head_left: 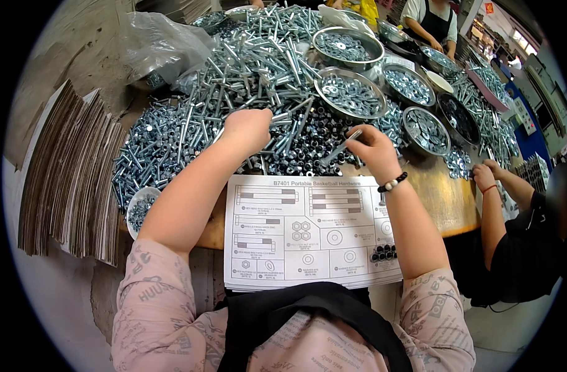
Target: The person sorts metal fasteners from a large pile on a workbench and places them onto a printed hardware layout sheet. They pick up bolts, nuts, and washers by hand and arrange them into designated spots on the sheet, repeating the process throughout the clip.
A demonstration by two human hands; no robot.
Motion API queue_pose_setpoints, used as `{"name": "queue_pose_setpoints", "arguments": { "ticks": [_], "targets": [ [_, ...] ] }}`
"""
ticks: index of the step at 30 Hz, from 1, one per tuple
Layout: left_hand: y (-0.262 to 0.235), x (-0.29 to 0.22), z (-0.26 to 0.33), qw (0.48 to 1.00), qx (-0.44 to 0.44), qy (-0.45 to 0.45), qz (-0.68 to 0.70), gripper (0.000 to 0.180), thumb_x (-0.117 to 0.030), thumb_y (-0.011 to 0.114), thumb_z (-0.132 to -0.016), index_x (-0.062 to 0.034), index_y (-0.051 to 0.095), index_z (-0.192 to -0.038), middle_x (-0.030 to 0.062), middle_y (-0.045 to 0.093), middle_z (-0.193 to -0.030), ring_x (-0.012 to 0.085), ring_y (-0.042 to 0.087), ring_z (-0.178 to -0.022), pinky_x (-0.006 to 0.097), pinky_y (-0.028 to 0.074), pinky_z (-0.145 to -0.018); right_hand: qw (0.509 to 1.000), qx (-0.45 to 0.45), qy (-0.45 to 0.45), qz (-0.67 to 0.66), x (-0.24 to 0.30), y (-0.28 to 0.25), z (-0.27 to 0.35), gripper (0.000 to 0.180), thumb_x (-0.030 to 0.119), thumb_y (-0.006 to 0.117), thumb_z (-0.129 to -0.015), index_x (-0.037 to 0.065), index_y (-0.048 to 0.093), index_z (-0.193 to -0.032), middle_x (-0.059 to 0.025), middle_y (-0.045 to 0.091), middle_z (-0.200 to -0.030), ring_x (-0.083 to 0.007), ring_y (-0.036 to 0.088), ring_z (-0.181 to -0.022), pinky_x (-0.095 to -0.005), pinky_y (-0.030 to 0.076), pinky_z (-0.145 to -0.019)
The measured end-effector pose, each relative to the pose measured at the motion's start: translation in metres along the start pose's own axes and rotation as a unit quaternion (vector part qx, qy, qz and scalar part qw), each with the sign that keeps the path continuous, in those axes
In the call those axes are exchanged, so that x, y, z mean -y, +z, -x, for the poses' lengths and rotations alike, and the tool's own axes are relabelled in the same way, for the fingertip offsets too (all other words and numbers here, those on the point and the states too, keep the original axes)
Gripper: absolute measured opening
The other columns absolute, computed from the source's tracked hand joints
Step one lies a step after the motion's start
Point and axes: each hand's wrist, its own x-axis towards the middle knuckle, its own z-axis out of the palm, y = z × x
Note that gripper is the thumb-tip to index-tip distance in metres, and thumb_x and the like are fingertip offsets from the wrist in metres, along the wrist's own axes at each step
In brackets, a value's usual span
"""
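Note:
My right hand [375, 149] pinches a silvery bolt [340, 147] between thumb and fingers, tilted over a heap of dark nuts [308, 136]. Farther left, my left hand [249, 129] is curled at the near side of a large pile of long bolts [246, 74]. Its fingertips are hidden behind the hand, so what they hold does not show. Below both hands lies a stack of printed sheets [321, 248] with outline drawings of bolts, nuts and washers. A small group of black nuts [383, 252] rests on the sheet, beside my right forearm.
Metal bowls of washers [350, 93] stand beyond my right hand. A white bowl of small parts [139, 211] sits at the table's left edge. Cardboard sheets [66, 173] stand at far left. One co-worker's hands [485, 177] work at right; another person [429, 28] works across the table.

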Motion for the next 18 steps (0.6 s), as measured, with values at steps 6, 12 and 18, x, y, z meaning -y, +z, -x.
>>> {"name": "queue_pose_setpoints", "arguments": {
  "ticks": [6,12,18],
  "targets": [
    [0.017,-0.050,0.054,0.969,-0.011,0.195,0.149,0.017,-0.013,0.058,-0.073,-0.0075,0.057,-0.089,0.0112,0.061,-0.081,0.0318,0.058,-0.080,0.042,0.046,-0.070,0.995,-0.080,0.000,-0.065,0.002,-0.027,0.036,0.021,0.008,0.064,-0.079,-0.001,0.058,-0.096,-0.0004,0.058,-0.082,-0.0069,0.052,-0.073,-0.0204,0.043,-0.064],
    [0.077,-0.093,0.066,0.916,-0.202,0.343,0.037,0.021,-0.014,0.058,-0.069,-0.0127,0.057,-0.091,0.0009,0.054,-0.072,0.0190,0.055,-0.070,0.033,0.040,-0.062,0.989,-0.076,-0.033,0.126,0.008,-0.030,0.056,0.022,0.013,0.067,-0.076,-0.002,0.057,-0.089,-0.0035,0.055,-0.070,-0.0101,0.049,-0.062,-0.0250,0.041,-0.056],
    [0.076,-0.099,0.089,0.937,-0.100,0.316,0.112,0.042,-0.022,0.066,-0.067,-0.0125,0.056,-0.106,0.0029,0.057,-0.097,0.0195,0.053,-0.087,0.032,0.040,-0.073,0.960,-0.043,-0.044,0.272,0.017,-0.033,0.070,0.024,0.021,0.065,-0.076,0.001,0.057,-0.087,-0.0095,0.056,-0.071,-0.0224,0.053,-0.062,-0.0320,0.043,-0.057]
  ]
}}
